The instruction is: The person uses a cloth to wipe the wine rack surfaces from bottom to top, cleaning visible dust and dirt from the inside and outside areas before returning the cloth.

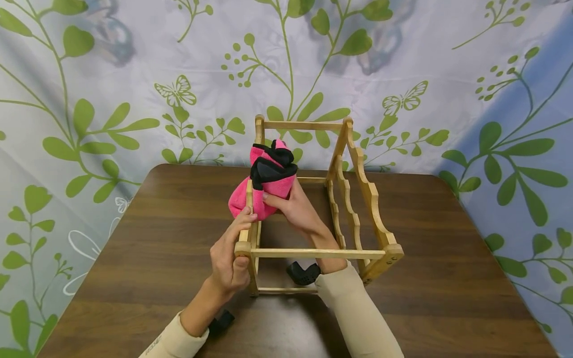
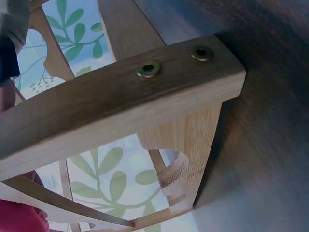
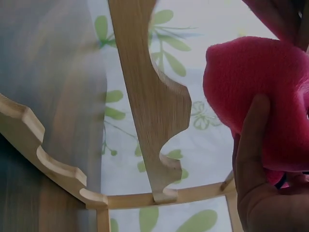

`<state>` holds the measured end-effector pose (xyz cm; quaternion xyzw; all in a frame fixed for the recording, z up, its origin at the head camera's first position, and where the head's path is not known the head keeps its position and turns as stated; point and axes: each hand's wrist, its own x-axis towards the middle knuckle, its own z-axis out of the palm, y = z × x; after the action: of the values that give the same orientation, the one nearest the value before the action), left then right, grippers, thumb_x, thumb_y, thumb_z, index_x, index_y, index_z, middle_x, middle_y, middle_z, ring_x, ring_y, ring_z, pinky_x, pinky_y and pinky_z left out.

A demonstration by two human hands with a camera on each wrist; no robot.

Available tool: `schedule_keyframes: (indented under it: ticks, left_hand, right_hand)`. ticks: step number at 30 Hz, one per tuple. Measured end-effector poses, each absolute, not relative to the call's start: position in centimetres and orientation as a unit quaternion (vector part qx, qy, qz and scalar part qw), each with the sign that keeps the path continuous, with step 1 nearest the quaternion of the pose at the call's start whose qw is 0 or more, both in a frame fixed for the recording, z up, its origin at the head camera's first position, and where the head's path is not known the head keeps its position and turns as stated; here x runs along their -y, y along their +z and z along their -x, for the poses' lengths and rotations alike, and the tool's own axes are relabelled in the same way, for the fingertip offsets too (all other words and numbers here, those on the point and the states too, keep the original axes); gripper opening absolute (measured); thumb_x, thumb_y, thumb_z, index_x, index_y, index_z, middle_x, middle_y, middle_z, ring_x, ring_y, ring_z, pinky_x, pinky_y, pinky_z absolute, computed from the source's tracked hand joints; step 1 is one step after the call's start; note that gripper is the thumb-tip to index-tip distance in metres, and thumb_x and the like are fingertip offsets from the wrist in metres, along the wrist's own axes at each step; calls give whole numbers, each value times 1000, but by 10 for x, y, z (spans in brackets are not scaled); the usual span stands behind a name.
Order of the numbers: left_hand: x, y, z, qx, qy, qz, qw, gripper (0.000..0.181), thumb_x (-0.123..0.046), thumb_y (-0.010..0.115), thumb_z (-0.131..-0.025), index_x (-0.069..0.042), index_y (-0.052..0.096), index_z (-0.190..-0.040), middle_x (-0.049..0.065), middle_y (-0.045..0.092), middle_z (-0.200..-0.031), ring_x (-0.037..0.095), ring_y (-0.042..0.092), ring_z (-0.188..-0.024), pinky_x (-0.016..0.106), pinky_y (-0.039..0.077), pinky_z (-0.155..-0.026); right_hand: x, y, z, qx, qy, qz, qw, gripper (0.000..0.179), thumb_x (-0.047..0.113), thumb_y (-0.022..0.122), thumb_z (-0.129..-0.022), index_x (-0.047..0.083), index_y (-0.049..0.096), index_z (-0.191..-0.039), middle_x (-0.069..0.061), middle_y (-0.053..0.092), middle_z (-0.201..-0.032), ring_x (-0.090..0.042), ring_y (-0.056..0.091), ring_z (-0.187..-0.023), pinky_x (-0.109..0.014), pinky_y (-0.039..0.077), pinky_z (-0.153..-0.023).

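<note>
A light wooden rack [image 1: 309, 254] with scalloped side rails stands on the table. In the head view my left hand [image 1: 229, 256] grips its near left corner, fingers over the top rail. My right hand [image 1: 300, 209] reaches through the frame and holds a bright pink cloth [image 1: 279, 186] with black edging against the left side rail. The cloth is bunched and drapes over both sides of that rail. In the right wrist view, fingers of my right hand [image 3: 258, 188] lie on the pink fabric [image 3: 246, 92]. The left wrist view shows a rack bar [image 2: 111, 89] with two bolts; my left hand is out of sight there.
The dark brown wooden table [image 1: 447, 278] extends on both sides of the rack. Behind it hangs a pale curtain [image 1: 201, 59] printed with green leaves and butterflies. A black wrist device [image 1: 303, 273] shows at my right wrist, another [image 1: 221, 322] by my left.
</note>
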<state>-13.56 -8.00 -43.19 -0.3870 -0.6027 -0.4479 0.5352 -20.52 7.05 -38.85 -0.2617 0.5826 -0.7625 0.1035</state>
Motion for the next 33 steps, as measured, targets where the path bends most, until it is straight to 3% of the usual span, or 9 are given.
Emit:
schedule_keyframes:
  ticks: [6, 11, 14, 17, 22, 27, 29, 33]
  left_hand:
    - [76, -432, 134, 609, -438, 362, 553, 63, -39, 36, -106, 20, 56, -98, 34, 63, -101, 41, 64, -105, 42, 47, -100]
    - [75, -434, 132, 616, -433, 323, 574, 64, -41, 38, -105, 19, 58, -96, 36, 59, -100, 39, 62, -104, 42, 43, -105]
    - [76, -434, 132, 619, -418, 311, 588, 63, -41, 38, -105, 17, 60, -94, 33, 62, -97, 40, 64, -102, 46, 40, -107]
    - [76, -434, 133, 618, -411, 315, 592, 62, -40, 38, -105, 17, 61, -93, 33, 64, -97, 42, 65, -100, 48, 39, -107]
    - [75, -433, 132, 615, -411, 313, 595, 61, -39, 41, -105, 17, 60, -93, 33, 65, -95, 38, 66, -99, 44, 43, -104]
    - [75, -430, 132, 612, -413, 313, 597, 60, -39, 44, -103, 18, 59, -93, 32, 65, -93, 39, 66, -92, 40, 48, -99]
    - [76, -429, 133, 611, -412, 313, 599, 60, -40, 45, -103, 18, 59, -93, 32, 65, -93, 41, 66, -88, 40, 49, -97]
    - [78, -429, 134, 612, -412, 310, 600, 61, -41, 46, -102, 17, 60, -91, 31, 65, -90, 43, 65, -80, 39, 51, -96]
  right_hand:
    - [-75, -390, 190, -585, -742, 319, 69, 46, -15, 59, -87, -11, 47, -131, -8, 62, -114, -19, 60, -101, -31, 52, -84]
    - [-81, -388, 177, -608, -691, 387, 48, 37, -15, 66, -83, -12, 56, -118, -7, 63, -106, -20, 58, -93, -34, 50, -84]
    - [-86, -387, 166, -609, -691, 383, 75, 39, -4, 72, -84, -12, 56, -119, -4, 64, -106, -20, 56, -95, -34, 48, -88]
    - [-91, -387, 158, -597, -711, 354, 116, 54, 12, 78, -84, -15, 52, -122, -1, 64, -106, -19, 56, -97, -33, 48, -90]
    - [-90, -393, 153, -564, -738, 333, 163, 67, 26, 81, -82, -17, 50, -122, -1, 65, -100, -16, 56, -92, -28, 50, -82]
    - [-79, -402, 150, -577, -728, 347, 132, 79, 44, 75, -86, -20, 47, -123, 2, 63, -103, -14, 55, -98, -26, 48, -86]
    - [-74, -405, 148, -578, -731, 345, 115, 81, 49, 72, -86, -21, 47, -118, 4, 61, -93, -12, 55, -92, -25, 47, -84]
    - [-62, -407, 148, -571, -753, 321, 67, 63, 37, 68, -93, -19, 48, -113, 6, 56, -80, -9, 52, -76, -22, 46, -72]
